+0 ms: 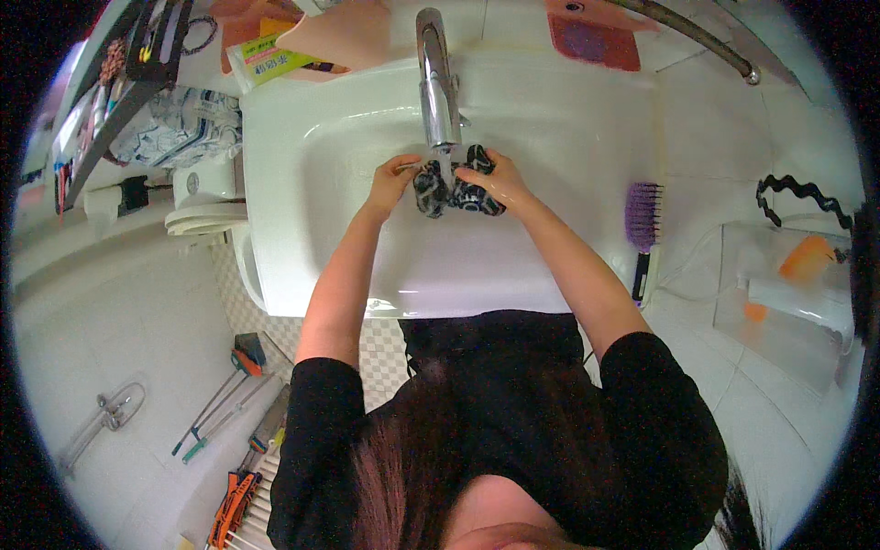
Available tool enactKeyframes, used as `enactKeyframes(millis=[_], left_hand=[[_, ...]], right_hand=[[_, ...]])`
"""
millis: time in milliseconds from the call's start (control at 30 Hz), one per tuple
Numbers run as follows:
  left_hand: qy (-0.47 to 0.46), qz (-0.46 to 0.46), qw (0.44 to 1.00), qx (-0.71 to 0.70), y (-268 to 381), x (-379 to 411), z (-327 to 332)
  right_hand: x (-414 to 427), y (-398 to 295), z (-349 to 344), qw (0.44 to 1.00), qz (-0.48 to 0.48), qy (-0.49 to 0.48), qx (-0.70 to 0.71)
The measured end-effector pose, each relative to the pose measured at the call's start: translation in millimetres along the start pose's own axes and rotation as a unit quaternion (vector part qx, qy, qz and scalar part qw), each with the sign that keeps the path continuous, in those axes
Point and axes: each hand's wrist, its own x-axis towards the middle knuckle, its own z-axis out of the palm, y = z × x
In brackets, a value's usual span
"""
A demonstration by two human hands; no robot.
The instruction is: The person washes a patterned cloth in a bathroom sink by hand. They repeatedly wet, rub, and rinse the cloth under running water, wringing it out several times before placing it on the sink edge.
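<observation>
A dark cloth piece with a white pattern [431,191], bunched up like a scrunchie, is under the running water of a chrome faucet [437,89]. My right hand [500,180] grips its right side, thumb across the front and a fold standing up by the fingers. At the cloth's left edge, my left hand [394,181] pinches with thumb and forefinger; the bit between those fingertips is too small to make out clearly. Both hands are over the basin of a white sink [447,275]. The cloth's exact shape is hidden by its folds.
A purple hairbrush [643,220] lies on the sink's right rim. Behind the left rim sits a green-and-white packet [271,58] bearing writing. A clear box [777,295] and a wavy black headband [804,189] are at right. Long-handled cleaning tools [227,399] stand lower left.
</observation>
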Motion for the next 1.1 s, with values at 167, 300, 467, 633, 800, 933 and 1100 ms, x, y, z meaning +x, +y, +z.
enactKeyframes(millis=[167, 300, 467, 633, 800, 933, 1100], left_hand=[[0.004, -0.103, 0.992, -0.072, 11.4, -64.1, 30.5], [-0.010, -0.039, 0.999, -0.030, -14.0, -79.6, 49.7], [0.105, -0.098, 0.989, -0.040, 20.4, -102.3, 67.8], [-0.156, -0.151, 0.874, -0.436, 44.7, -98.8, 73.7], [-0.023, 0.003, 0.922, -0.386, 50.3, -62.6, 61.5], [-0.040, 0.029, 0.924, -0.378, 74.9, -75.8, 65.7], [-0.073, 0.026, 0.893, -0.444, 63.4, -95.1, 69.6]], right_hand=[[-47.7, -11.9, -1.4, 0.979, 0.046, 0.011, 0.199], [-89.5, -51.4, -1.8, 0.946, -0.005, -0.057, 0.319], [-112.8, -74.1, -6.6, 0.918, -0.015, -0.047, 0.393], [-126.8, -68.7, -1.4, 0.974, -0.153, -0.133, 0.106], [-123.2, -55.2, 1.3, 0.902, -0.286, -0.195, -0.257], [-103.4, -12.7, -14.7, 0.961, -0.098, -0.140, -0.218], [-81.3, -28.8, -25.1, 0.928, 0.035, -0.031, 0.370]])
